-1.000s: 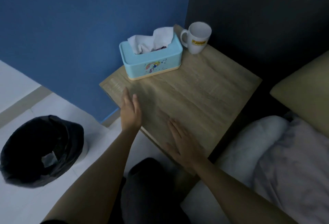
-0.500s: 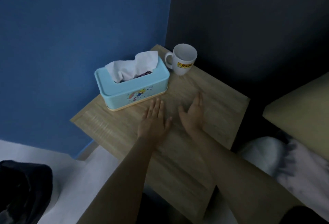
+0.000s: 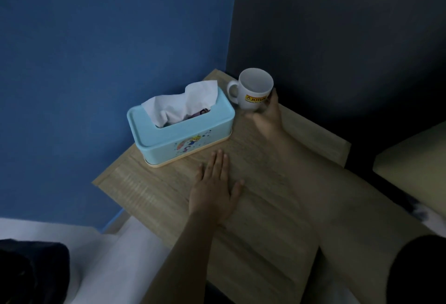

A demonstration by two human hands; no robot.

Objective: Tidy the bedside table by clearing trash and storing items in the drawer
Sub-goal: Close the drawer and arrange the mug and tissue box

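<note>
right hand (image 3: 266, 116): now wrapped around white ceramic mug (image 3: 254, 91), upper centre, up from mid-bench | left hand (image 3: 215, 189): flat, released, on wooden bench (image 3: 277, 207) | light-blue tissue box (image 3: 181, 126): unmoved

One mug (image 3: 255, 89), one tissue box (image 3: 181, 126)

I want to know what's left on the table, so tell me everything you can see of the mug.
The mug is white, looks ceramic, and stands upright at the far corner of the wooden table, beside the blue tissue box. Its handle points left toward the box. A yellow label with dark lettering shows on its side. It looks empty inside. The right hand curls around its near right side.
</note>
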